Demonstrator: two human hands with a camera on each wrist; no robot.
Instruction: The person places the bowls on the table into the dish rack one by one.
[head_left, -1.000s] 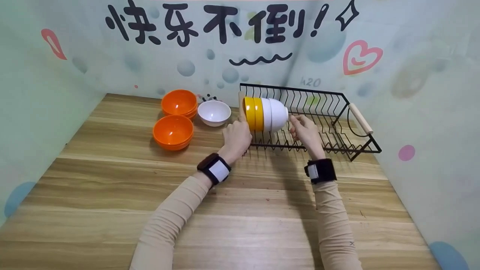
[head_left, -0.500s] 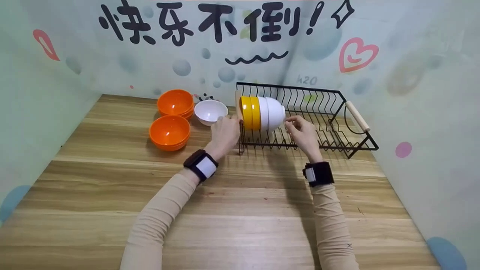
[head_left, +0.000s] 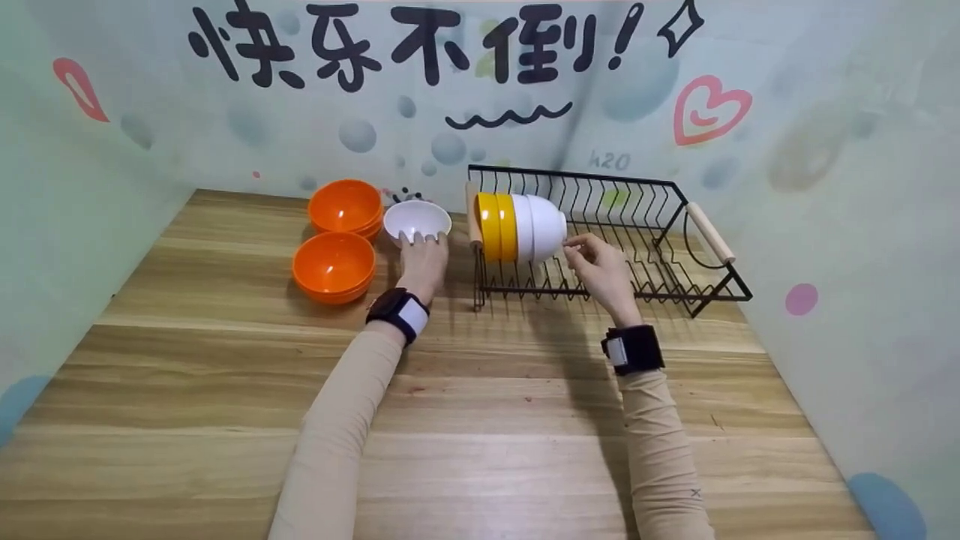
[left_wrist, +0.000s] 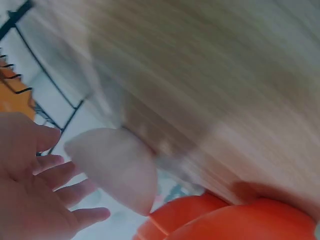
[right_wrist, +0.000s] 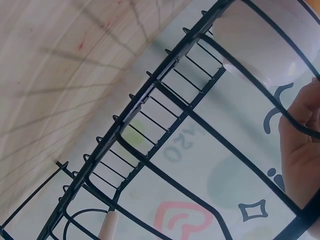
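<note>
My left hand (head_left: pixel 421 241) reaches forward with straight, spread fingers, and its tips touch the near rim of a white bowl (head_left: pixel 417 217) standing on the wooden table. The blurred left wrist view shows the same white bowl (left_wrist: pixel 115 167) just beyond the spread fingers (left_wrist: pixel 65 195). A black wire dish rack (head_left: pixel 577 175) holds two yellow bowls (head_left: pixel 491 225) and two white bowls (head_left: pixel 546 223) on edge. My right hand (head_left: pixel 576 246) hovers with loosely curled fingers beside the foot of the outer white bowl, holding nothing. The right wrist view shows the rack wires (right_wrist: pixel 165 100) and the edge of that hand (right_wrist: pixel 300 145).
A stack of orange bowls (head_left: pixel 345 206) stands at the back left and another orange stack (head_left: pixel 334 264) sits in front of it. The rack has a wooden handle (head_left: pixel 709 232) at its right end. Painted walls close in the table on three sides.
My left hand left the rack's left end and moved left and forward to the white bowl on the table. The right hand stayed by the racked white bowl, drifting slightly.
</note>
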